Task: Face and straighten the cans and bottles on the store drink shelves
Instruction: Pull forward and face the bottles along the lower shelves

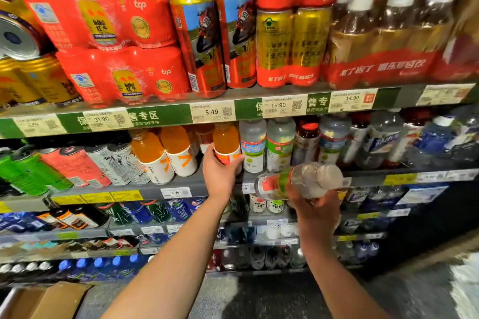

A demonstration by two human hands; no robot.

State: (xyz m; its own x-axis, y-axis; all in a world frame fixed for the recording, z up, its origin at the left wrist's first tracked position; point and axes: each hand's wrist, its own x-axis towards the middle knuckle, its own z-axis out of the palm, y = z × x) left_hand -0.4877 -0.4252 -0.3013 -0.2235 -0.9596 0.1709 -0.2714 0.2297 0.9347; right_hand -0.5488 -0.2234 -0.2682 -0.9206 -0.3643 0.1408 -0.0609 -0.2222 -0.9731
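My left hand (220, 172) is wrapped around the lower part of an orange juice bottle (226, 141) that stands upright on the second shelf (197, 185). Two more orange bottles (166, 153) lean to its left. My right hand (315, 206) holds a clear bottle with a red and green label (300, 181) on its side in front of the shelf edge, its base toward me. Pale bottles with blue and green labels (267, 145) stand just right of the gripped juice bottle.
Red multipacks (103, 31) and tall gold cans (204, 41) fill the top shelf. Green, pink and white cans (64, 166) lean on the second shelf at left. Lower shelves hold dark and blue bottles. An open cardboard box (44, 300) sits on the floor at bottom left.
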